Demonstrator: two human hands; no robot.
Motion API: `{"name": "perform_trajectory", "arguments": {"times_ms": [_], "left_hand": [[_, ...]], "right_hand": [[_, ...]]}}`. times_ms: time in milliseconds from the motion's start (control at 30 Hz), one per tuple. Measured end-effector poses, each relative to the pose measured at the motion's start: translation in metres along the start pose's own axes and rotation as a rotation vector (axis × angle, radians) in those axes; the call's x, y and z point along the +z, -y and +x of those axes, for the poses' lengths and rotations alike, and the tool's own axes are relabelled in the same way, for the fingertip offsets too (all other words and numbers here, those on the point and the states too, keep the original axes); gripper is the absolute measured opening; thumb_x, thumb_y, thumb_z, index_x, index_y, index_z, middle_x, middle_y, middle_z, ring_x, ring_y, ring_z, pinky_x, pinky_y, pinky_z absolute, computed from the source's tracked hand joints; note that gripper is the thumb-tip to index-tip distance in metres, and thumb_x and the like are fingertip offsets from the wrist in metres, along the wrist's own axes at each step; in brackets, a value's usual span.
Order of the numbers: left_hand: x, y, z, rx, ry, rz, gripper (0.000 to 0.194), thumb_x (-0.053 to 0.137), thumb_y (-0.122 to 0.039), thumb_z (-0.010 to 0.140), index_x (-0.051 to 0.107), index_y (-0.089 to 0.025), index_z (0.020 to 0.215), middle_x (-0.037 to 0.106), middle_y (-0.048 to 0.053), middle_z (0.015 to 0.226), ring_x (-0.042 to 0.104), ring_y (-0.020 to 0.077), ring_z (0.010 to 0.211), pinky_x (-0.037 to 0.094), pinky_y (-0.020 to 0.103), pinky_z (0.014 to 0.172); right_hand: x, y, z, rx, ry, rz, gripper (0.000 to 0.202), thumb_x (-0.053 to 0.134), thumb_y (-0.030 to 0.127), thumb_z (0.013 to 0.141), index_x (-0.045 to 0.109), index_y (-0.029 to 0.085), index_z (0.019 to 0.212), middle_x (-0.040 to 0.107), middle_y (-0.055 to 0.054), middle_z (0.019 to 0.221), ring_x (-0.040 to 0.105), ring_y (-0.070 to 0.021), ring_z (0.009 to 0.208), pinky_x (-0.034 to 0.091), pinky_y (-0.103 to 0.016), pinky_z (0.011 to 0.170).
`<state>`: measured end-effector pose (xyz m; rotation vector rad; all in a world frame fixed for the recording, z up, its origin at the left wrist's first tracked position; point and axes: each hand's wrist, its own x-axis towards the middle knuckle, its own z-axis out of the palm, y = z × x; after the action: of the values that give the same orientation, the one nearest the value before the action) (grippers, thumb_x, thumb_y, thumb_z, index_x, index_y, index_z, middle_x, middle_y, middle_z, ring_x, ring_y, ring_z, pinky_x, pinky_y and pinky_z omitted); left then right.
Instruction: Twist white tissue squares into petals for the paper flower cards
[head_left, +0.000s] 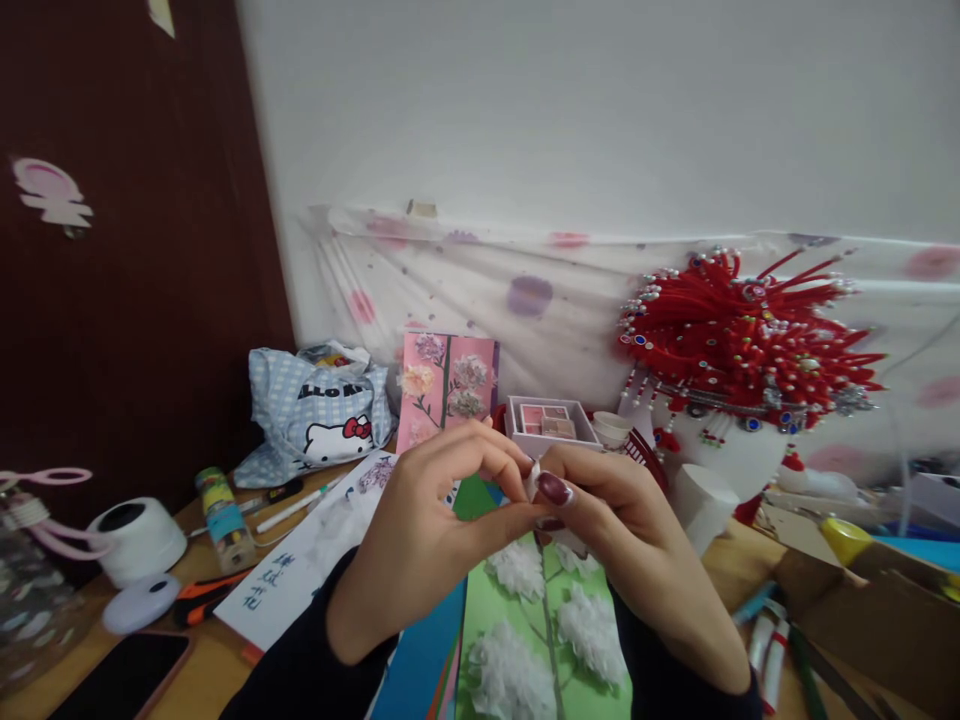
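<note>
My left hand (pixel 442 490) and my right hand (pixel 634 530) meet fingertip to fingertip over the work area. Between their pinched thumbs and forefingers is a small white piece (pixel 533 482), perhaps tissue paper, mostly covered by the fingers. Dark red polish shows on the right thumbnail. Below the hands lies a light green sheet (pixel 475 600) with drawn stems and several fluffy white paper flowers (pixel 514 675) on it. Blue and other coloured sheets (pixel 427 640) lie beside and under it, near my left forearm.
On the left are a white card (pixel 300 560) with flowers and handwriting, a phone (pixel 124 680), an orange-black cutter (pixel 210 597) and a checked bag (pixel 322 400). A pink flower card (pixel 416 420) stands behind. A beaded red headdress (pixel 735 350), markers (pixel 776 665) and cardboard (pixel 862 620) are right.
</note>
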<state>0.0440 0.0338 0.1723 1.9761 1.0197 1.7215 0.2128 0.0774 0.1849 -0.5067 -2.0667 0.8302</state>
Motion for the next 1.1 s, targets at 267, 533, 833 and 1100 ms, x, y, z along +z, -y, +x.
{"name": "perform_trajectory", "arguments": {"times_ms": [267,533,833,1100], "left_hand": [[-0.001,-0.001,-0.001,0.026,-0.003,0.023,0.023,0.081,-0.015,0.078,0.061,-0.019,0.068,0.07,-0.002,0.087,0.065,0.0119,0.086,0.05,0.022,0.08],[0.001,0.002,-0.001,-0.085,-0.042,-0.133,0.015,0.082,-0.022,0.078,0.071,-0.023,0.089,0.075,-0.001,0.09,0.07,0.0136,0.088,0.055,0.021,0.08],[0.005,-0.006,-0.003,0.092,-0.179,0.132,0.017,0.07,-0.012,0.08,0.081,-0.022,0.089,0.083,0.001,0.092,0.077,0.019,0.09,0.06,0.031,0.092],[0.014,0.001,-0.005,0.207,-0.267,0.353,0.019,0.066,-0.011,0.083,0.08,-0.023,0.088,0.083,0.0,0.091,0.079,0.023,0.086,0.056,0.047,0.104]], "right_hand": [[0.0,0.002,0.0,0.019,-0.019,-0.019,0.03,0.048,0.023,0.093,0.045,0.021,0.063,0.045,0.002,0.056,0.041,-0.0133,0.054,0.032,-0.026,0.049],[0.0,0.003,-0.002,0.035,-0.046,0.024,0.033,0.049,0.029,0.095,0.057,0.022,0.064,0.051,-0.001,0.057,0.046,-0.0173,0.054,0.036,-0.029,0.049],[0.0,0.001,-0.003,-0.055,-0.112,-0.078,0.03,0.047,0.022,0.093,0.061,0.023,0.066,0.049,-0.001,0.056,0.045,-0.0172,0.053,0.038,-0.029,0.051],[0.005,-0.001,-0.001,-0.057,-0.124,-0.129,0.031,0.046,0.022,0.092,0.048,0.023,0.061,0.041,0.0,0.056,0.039,-0.0163,0.053,0.032,-0.027,0.047]]}}
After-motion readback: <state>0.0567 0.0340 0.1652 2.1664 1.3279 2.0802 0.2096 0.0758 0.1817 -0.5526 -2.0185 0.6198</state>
